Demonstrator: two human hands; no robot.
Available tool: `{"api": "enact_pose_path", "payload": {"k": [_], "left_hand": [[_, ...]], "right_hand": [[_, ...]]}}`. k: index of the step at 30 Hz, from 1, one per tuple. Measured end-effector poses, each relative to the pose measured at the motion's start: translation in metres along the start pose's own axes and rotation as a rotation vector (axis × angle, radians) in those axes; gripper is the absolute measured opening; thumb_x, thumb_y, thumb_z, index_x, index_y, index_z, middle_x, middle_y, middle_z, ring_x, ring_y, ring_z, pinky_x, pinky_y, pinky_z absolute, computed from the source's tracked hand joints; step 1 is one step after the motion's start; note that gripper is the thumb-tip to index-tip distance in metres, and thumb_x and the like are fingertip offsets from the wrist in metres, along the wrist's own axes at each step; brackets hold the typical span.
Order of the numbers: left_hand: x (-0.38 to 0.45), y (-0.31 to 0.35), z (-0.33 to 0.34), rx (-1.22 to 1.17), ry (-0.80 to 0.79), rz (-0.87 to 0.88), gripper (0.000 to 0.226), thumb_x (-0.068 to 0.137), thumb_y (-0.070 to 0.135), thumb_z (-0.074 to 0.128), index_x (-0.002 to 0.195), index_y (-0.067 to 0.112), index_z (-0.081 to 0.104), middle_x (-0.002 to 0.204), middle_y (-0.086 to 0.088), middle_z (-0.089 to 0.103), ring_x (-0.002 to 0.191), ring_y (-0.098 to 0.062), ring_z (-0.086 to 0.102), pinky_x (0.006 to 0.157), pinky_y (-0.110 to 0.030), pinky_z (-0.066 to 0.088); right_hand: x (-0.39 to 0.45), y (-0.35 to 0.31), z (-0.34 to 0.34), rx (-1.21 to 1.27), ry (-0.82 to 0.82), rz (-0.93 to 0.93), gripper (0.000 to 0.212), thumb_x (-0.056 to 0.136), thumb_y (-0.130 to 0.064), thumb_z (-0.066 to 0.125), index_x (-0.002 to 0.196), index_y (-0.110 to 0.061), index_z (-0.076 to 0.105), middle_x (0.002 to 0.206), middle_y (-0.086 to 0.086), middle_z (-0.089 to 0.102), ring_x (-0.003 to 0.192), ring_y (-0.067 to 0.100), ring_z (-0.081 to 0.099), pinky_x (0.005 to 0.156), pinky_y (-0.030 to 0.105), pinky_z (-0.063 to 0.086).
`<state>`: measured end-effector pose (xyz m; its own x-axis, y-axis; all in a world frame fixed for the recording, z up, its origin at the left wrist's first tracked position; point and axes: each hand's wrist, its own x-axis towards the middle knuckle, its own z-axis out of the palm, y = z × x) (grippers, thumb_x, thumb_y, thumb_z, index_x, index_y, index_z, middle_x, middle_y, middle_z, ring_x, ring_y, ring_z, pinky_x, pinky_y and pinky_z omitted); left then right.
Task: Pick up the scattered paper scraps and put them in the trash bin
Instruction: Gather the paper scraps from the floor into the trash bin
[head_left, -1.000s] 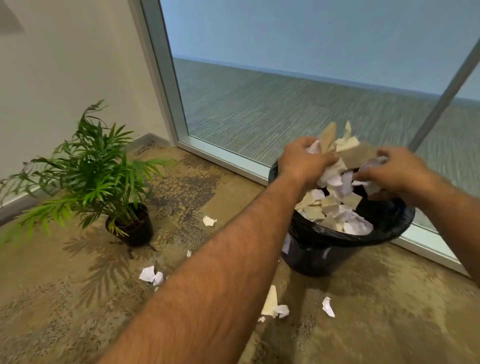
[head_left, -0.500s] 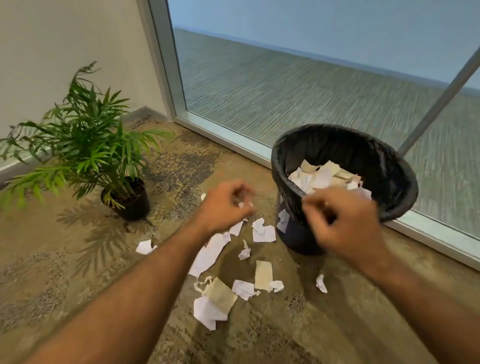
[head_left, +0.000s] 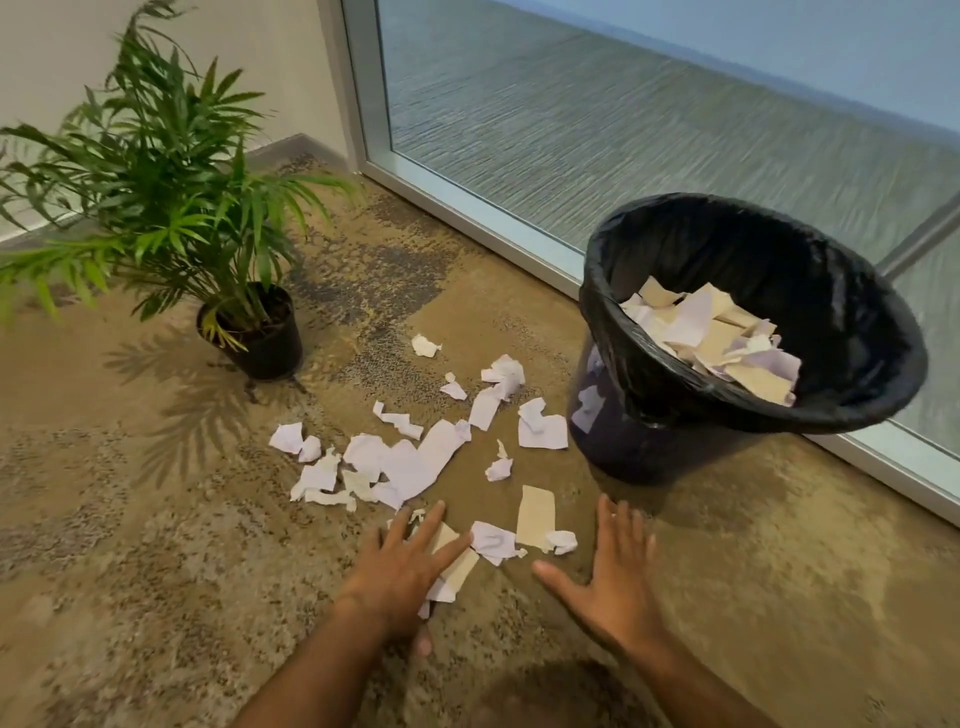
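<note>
Brown carpet (head_left: 156, 519), black-lined trash bin (head_left: 857, 332) by the glass, part-filled with paper, paper scraps (head_left: 410, 462) strewn beside it, left hand (head_left: 400, 566) flat on some, fingers spread, right hand (head_left: 613, 571) splayed, empty

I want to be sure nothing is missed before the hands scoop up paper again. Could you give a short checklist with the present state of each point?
1. Left hand empty and open, resting on scraps: ok.
2. Right hand empty and open: ok.
3. Trash bin upright, opening unobstructed: ok.
4. Room left in the bin: ok, paper sits below the rim.
5. Floor cleared of paper scraps: not ok, many remain.
6. Potted plant apart from the scraps: ok.
</note>
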<state>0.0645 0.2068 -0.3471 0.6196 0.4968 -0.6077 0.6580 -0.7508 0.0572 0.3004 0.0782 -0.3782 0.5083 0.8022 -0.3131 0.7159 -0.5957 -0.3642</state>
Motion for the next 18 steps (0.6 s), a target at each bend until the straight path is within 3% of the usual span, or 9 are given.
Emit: {"api": "enact_pose_path", "payload": {"k": [4, 7, 8, 10, 12, 15, 18], "left_hand": [[0.000, -0.008, 0.004, -0.091, 0.076, -0.025, 0.100, 0.076, 0.051, 0.077, 0.150, 0.044, 0.010, 0.165, -0.002, 0.002, 0.150, -0.035, 0.005, 0.120, -0.053, 0.018], [0.001, -0.011, 0.008, -0.125, 0.160, -0.067, 0.078, 0.077, 0.052, 0.074, 0.139, 0.043, 0.028, 0.158, 0.000, 0.021, 0.142, -0.032, 0.021, 0.114, -0.049, 0.029], [0.002, -0.011, 0.009, -0.136, 0.173, -0.079, 0.074, 0.078, 0.052, 0.073, 0.137, 0.042, 0.031, 0.155, 0.000, 0.024, 0.140, -0.031, 0.024, 0.113, -0.048, 0.031], [0.001, -0.011, 0.010, -0.157, 0.183, -0.091, 0.068, 0.079, 0.051, 0.072, 0.135, 0.040, 0.034, 0.152, 0.000, 0.026, 0.137, -0.031, 0.026, 0.110, -0.048, 0.033], [-0.001, -0.009, 0.009, -0.174, 0.205, -0.109, 0.059, 0.083, 0.047, 0.069, 0.132, 0.036, 0.038, 0.149, 0.000, 0.028, 0.134, -0.030, 0.028, 0.108, -0.045, 0.035], [-0.004, -0.008, 0.011, -0.264, 0.244, -0.147, 0.042, 0.091, 0.040, 0.061, 0.129, 0.029, 0.045, 0.142, 0.001, 0.035, 0.125, -0.025, 0.033, 0.106, -0.038, 0.038], [-0.006, -0.010, 0.016, -0.381, 0.283, -0.198, 0.031, 0.095, 0.033, 0.058, 0.125, 0.031, 0.050, 0.135, 0.004, 0.040, 0.121, -0.021, 0.035, 0.102, -0.033, 0.041]], "right_hand": [[0.015, -0.037, 0.013, -0.081, -0.024, -0.212, 0.125, 0.057, -0.100, 0.036, 0.147, -0.038, -0.025, 0.155, 0.003, -0.033, 0.144, 0.021, -0.030, 0.117, 0.043, -0.017], [0.025, -0.050, 0.030, -0.148, -0.038, -0.358, 0.094, 0.073, -0.093, 0.026, 0.150, -0.049, -0.007, 0.159, 0.004, -0.026, 0.145, 0.024, -0.028, 0.117, 0.046, -0.017], [0.025, -0.052, 0.034, -0.150, -0.029, -0.385, 0.081, 0.079, -0.087, 0.022, 0.150, -0.050, 0.009, 0.162, 0.005, -0.014, 0.148, 0.026, -0.019, 0.118, 0.049, -0.011], [0.025, -0.055, 0.040, -0.157, -0.025, -0.424, 0.058, 0.092, -0.072, 0.020, 0.136, -0.043, 0.045, 0.158, 0.009, 0.027, 0.146, 0.031, 0.015, 0.117, 0.054, 0.017], [0.023, -0.057, 0.041, -0.230, 0.023, -0.484, 0.044, 0.097, -0.053, 0.026, 0.110, -0.031, 0.062, 0.133, 0.009, 0.055, 0.125, 0.031, 0.047, 0.096, 0.052, 0.044], [0.019, -0.057, 0.044, -0.229, 0.082, -0.561, 0.026, 0.083, -0.036, 0.038, 0.095, -0.025, 0.059, 0.113, 0.003, 0.059, 0.097, 0.025, 0.057, 0.075, 0.040, 0.049], [0.024, -0.055, 0.047, -0.160, 0.020, -0.550, 0.021, 0.084, -0.024, 0.046, 0.100, -0.023, 0.058, 0.108, 0.001, 0.056, 0.090, 0.022, 0.054, 0.075, 0.032, 0.045]]}}
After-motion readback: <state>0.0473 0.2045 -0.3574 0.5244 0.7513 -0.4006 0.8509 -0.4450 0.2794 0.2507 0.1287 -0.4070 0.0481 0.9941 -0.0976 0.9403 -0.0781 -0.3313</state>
